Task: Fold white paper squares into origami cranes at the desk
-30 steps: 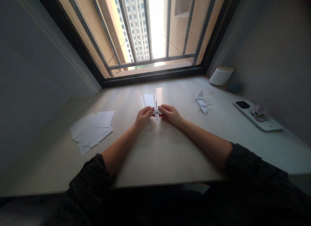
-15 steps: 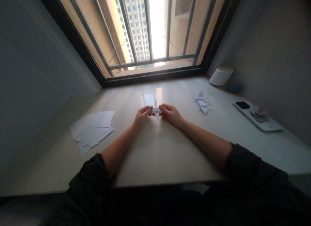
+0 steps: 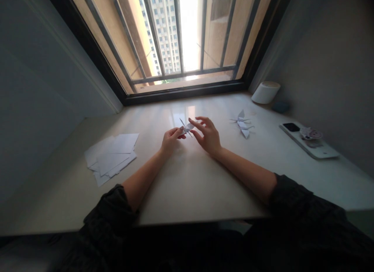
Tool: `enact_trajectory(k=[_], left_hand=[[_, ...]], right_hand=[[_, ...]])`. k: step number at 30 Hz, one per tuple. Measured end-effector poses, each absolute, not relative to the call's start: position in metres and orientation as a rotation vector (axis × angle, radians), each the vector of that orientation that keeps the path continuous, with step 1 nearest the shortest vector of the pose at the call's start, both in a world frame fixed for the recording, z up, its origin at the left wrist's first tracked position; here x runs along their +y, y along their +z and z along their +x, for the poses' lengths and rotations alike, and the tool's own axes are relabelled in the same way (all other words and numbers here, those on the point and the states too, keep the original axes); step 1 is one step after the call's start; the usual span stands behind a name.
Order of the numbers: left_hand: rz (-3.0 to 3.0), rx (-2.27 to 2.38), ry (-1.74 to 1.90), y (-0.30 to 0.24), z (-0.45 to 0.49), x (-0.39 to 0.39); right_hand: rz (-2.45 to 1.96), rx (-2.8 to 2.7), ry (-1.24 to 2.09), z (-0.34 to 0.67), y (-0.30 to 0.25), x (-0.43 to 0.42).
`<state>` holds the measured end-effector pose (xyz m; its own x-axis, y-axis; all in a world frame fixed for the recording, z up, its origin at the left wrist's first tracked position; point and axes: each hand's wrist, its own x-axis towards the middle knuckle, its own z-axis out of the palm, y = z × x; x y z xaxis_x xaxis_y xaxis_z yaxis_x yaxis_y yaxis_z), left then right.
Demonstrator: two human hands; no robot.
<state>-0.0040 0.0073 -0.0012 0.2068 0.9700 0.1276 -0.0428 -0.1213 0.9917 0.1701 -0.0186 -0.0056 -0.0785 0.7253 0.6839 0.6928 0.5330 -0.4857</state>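
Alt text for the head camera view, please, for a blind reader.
The left hand pinches a small folded paper figure over a pale table, the right hand open beside it; loose sheets lie left, two paper cranes right.

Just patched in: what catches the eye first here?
The bright barred window glares beyond the table. Mid-table, the left hand pinches a small folded paper, the right hand open beside it. Paper cranes lie to their right, loose white sheets to their left.

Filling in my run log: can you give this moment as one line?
left hand: pinches folded paper | right hand: open, fingers spread, beside it | table: paper sheets left; folded cranes, phone right
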Motion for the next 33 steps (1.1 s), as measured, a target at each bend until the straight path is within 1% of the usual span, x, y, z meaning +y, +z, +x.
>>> enact_trajectory(k=[5,9,14,19,25,30,33], left_hand=[[1.363,0.931,1.091,-0.003,-0.004,0.008],[1.376,0.949,1.146,-0.006,-0.002,0.007],[1.431,0.839,1.109,-0.007,-0.001,0.002],[1.420,0.834,1.078,-0.004,-0.002,0.000],[1.354,0.794,1.121,0.000,-0.002,-0.001],[1.361,0.764,1.198,-0.002,-0.001,0.001],[1.357,0.726,1.183,-0.005,-0.002,0.003]], right_hand=[[-1.174,-1.792,0.113,0.174,-0.012,-0.013],[-1.088,-1.732,0.250,0.177,-0.016,-0.008],[-1.031,-1.691,0.402,0.177,-0.020,-0.005],[-1.009,-1.758,0.522,0.176,-0.019,-0.006],[-0.963,-1.819,0.495,0.174,-0.017,-0.008],[-1.002,-1.843,0.374,0.174,-0.015,-0.010],[-1.034,-1.839,0.344,0.173,-0.014,-0.010]])
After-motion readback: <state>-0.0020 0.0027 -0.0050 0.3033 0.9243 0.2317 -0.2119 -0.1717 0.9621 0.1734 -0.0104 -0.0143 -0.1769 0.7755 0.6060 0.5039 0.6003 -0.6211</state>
